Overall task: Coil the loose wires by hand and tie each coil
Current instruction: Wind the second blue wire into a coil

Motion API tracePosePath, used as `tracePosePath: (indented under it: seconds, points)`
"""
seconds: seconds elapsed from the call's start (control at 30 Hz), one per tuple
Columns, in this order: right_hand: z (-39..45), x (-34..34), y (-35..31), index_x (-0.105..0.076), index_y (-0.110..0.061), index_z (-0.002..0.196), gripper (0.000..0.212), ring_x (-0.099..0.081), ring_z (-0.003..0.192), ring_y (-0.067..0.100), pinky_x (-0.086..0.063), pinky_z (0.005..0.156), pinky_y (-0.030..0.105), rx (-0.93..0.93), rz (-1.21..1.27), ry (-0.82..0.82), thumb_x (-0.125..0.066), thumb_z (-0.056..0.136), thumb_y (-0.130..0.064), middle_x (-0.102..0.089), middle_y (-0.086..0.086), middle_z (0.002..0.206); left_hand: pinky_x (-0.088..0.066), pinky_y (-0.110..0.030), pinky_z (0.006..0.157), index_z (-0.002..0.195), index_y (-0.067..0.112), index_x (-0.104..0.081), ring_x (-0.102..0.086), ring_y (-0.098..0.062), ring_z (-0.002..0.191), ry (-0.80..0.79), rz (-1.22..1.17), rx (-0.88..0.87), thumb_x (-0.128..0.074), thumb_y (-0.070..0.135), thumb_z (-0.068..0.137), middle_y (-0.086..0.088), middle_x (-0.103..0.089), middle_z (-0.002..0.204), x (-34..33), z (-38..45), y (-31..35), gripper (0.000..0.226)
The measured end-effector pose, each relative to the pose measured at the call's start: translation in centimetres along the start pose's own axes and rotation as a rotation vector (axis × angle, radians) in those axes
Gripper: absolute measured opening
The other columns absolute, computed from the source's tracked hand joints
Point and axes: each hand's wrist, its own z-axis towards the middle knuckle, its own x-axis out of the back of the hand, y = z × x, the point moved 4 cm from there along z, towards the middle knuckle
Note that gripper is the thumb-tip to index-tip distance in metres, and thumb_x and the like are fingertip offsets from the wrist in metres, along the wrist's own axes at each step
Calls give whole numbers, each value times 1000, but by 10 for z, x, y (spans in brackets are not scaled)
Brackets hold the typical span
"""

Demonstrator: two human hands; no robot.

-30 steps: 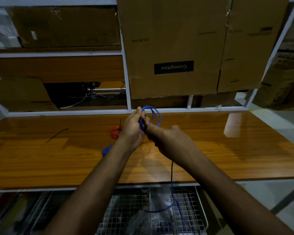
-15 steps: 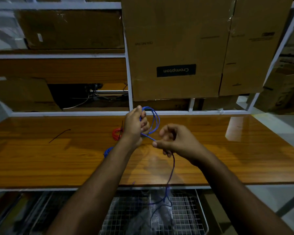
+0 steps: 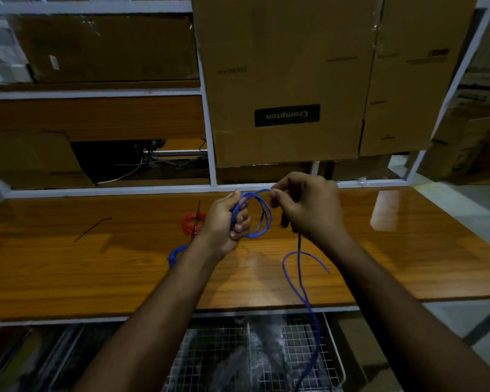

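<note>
My left hand grips one side of a small coil of blue wire held above the wooden table. My right hand pinches the same wire at the top of the coil. The loose blue tail hangs from my right hand, loops over the table's front edge and drops toward the mesh basket. A tied red wire coil lies on the table behind my left wrist. Another blue coil shows partly under my left forearm.
A black cable tie lies on the table at the left. A wire mesh basket with clear plastic sits below the front edge. Cardboard boxes fill the white shelving behind the table.
My right hand has moved up and away from me, carrying the wire over the top of the coil. The hanging tail has risen and now loops on the table's front part.
</note>
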Motion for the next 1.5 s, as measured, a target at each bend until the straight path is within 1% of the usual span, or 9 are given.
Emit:
tracePosePath:
  seconds: [0.33, 0.47, 0.6, 0.7, 0.87, 1.0, 1.2, 1.37, 1.5]
  points:
    - [18, -12, 29, -58, -20, 62, 52, -50, 48, 10, -30, 43, 24, -28, -520, 139, -53, 92, -62, -50, -4, 49, -9, -19, 35, 69, 15, -46, -23, -4, 33, -254, -155, 160, -40, 31, 96, 7, -28, 44, -12, -12, 5, 33]
    - [22, -23, 52, -38, -20, 52, 63, -35, 42, 11, -26, 48, 30, -167, -222, -73, -48, 91, -68, -32, -6, 44, -8, -19, 36, 64, 17, -47, -14, -5, 37, -327, -197, 194, -40, 33, 97, 8, -26, 43, -8, -14, 11, 37]
    - [3, -33, 85, -47, -19, 69, 43, -31, 50, 12, -29, 51, 29, -428, 479, -578, -46, 101, -48, -35, -3, 57, -11, -19, 35, 63, 19, -45, -11, -6, 40, -339, -304, 133, -36, 33, 99, 9, -20, 45, -2, -10, 26, 40]
    - [-12, -27, 112, -55, -11, 84, 21, -37, 58, 15, -35, 57, 25, -484, 683, -713, -59, 94, -29, -42, 2, 67, -11, -19, 34, 61, 19, -45, -9, -6, 41, -258, -334, 84, -34, 32, 101, 8, -28, 41, 11, -4, 38, 44]
    - [-22, -28, 129, -69, -17, 100, 17, -63, 88, 17, -52, 75, 23, -345, 199, -467, -54, 100, -10, -68, 7, 97, -12, -19, 34, 60, 19, -44, -15, -5, 36, -214, -343, 51, -34, 31, 101, 8, -29, 41, 16, 0, 42, 43]
    - [-25, -26, 111, -64, -17, 91, 3, -69, 60, 11, -56, 52, 23, -337, 7, -15, -67, 93, -17, -66, 5, 82, -10, -19, 35, 62, 20, -43, -26, -5, 32, -212, -328, 40, -32, 31, 103, 8, -28, 41, 10, 4, 37, 44]
    - [-35, -34, 49, -67, -22, 93, 7, -65, 80, 21, -53, 64, 33, -36, -663, -215, -61, 92, -18, -66, -1, 85, -11, -19, 35, 63, 19, -42, -25, -5, 33, -163, -321, 19, -30, 32, 105, 8, -28, 42, 7, 8, 33, 46]
    - [-40, -41, -5, -64, -16, 122, 44, -55, 98, 28, -43, 76, 37, 333, -676, -462, -45, 87, 3, -58, 6, 106, -13, -18, 34, 66, 19, -41, -25, -5, 33, -102, -289, 4, -29, 33, 106, 8, -27, 43, 8, 10, 28, 44]
    - [-44, -37, -34, -67, -19, 115, 39, -58, 79, 26, -47, 50, 35, 784, -737, -391, -40, 88, -9, -67, 2, 108, -13, -18, 39, 68, 18, -43, -25, -5, 35, -81, -253, 34, -33, 35, 105, 8, -29, 44, 6, 10, 18, 42]
